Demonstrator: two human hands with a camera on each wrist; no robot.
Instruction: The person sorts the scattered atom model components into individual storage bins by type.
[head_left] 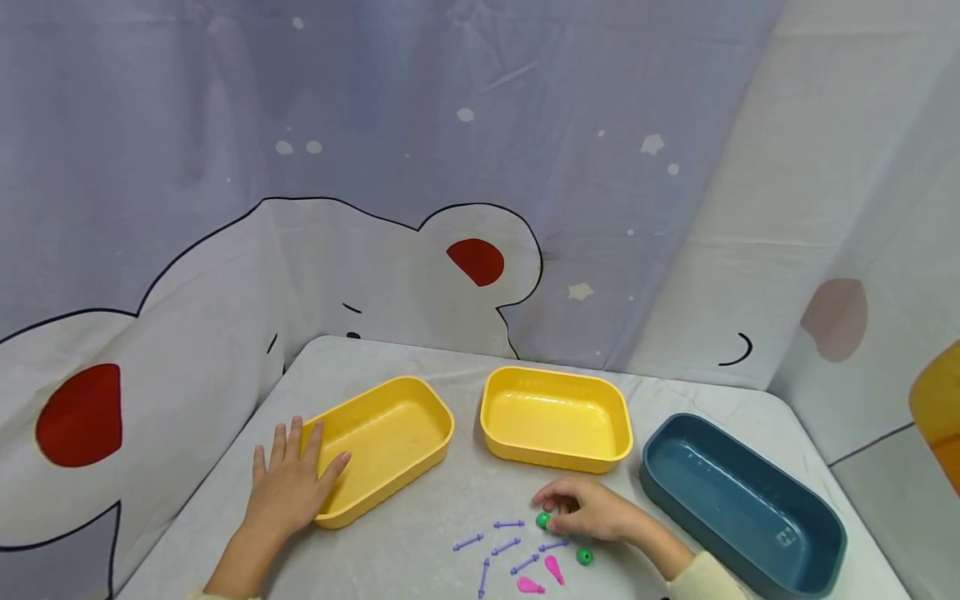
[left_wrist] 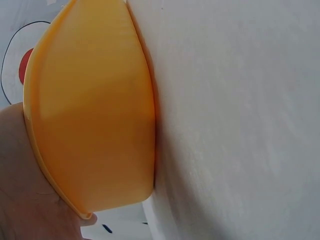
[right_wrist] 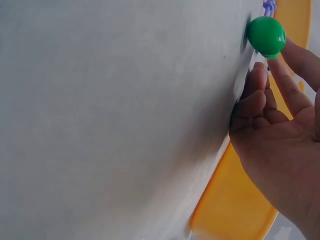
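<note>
My left hand [head_left: 287,490] rests over the near-left rim of the left yellow tray [head_left: 390,487], its fingers straight and spread. The left wrist view shows that yellow tray's outer wall [left_wrist: 95,115] beside the hand. Over the table, my right hand [head_left: 588,508] pinches a small green bead [head_left: 543,520] between thumb and fingertips. A second green bead [head_left: 585,556] with a hole lies just below that hand; in the right wrist view this nearer green bead [right_wrist: 266,36] partly covers the pinched one. Beside them lie several purple knob-ended sticks [head_left: 506,547] and two pink teardrop-shaped pieces [head_left: 553,570].
Another yellow tray [head_left: 555,460] stands at the back middle, beyond the right hand. A dark blue tray [head_left: 742,508] is set at an angle on the right, close to the right forearm. A patterned curtain [head_left: 420,108] hangs behind the white-covered table [head_left: 405,558].
</note>
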